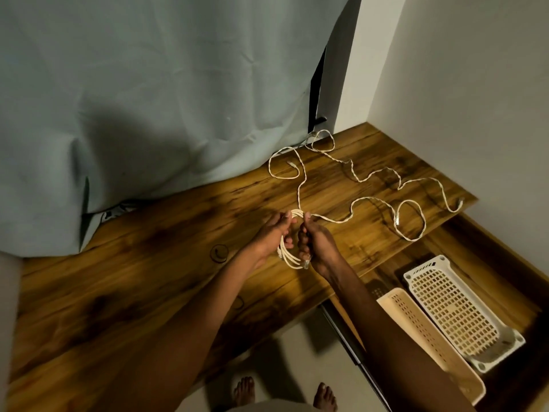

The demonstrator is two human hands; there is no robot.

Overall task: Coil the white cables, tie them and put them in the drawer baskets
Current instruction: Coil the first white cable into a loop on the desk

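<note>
Coiling step: our left hand (pixel 271 233) and right hand (pixel 315 242) grip the white cable (pixel 297 185) loops; next, draw in far slack.

A pale grey-green curtain (pixel 142 93) hangs across the back, its hem bunched on the dark, streaky wooden worktop (pixel 124 292). Plain white walls (pixel 463 84) meet in the right-hand corner. Below the worktop's front edge lies a light tiled floor (pixel 294 346). The light is dim and warm, throwing soft shadows
</note>
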